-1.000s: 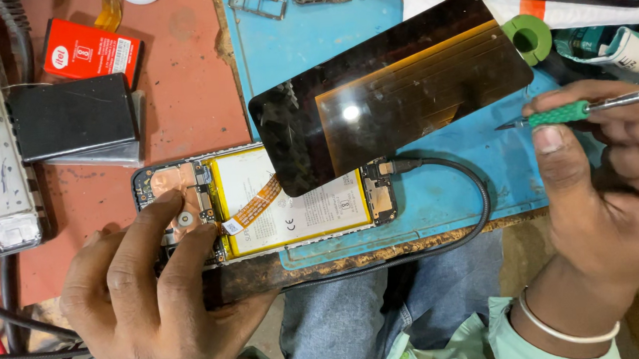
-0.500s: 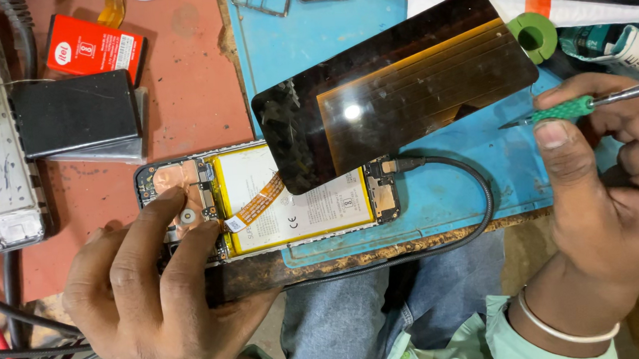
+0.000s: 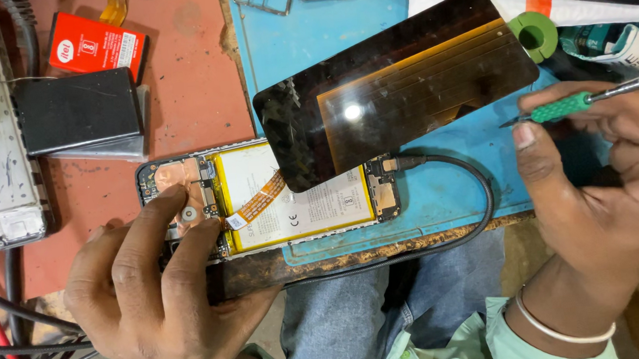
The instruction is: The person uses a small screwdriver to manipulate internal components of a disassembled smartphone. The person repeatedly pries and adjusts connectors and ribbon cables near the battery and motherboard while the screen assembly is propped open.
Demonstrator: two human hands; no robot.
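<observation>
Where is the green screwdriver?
In the head view, the screwdriver is at the right edge, held in the right hand, just right of the black screen and below the green tape roll.

Bare blue rubber mat [image 3: 453, 193] lies open between both hands' fingers. Above the left hand [image 3: 157, 300] fingertips, a glossy black detached screen panel [image 3: 395, 86] overhangs the opened phone; a black cable [image 3: 476, 207] loops below the right hand [image 3: 600, 177] thumb.
</observation>
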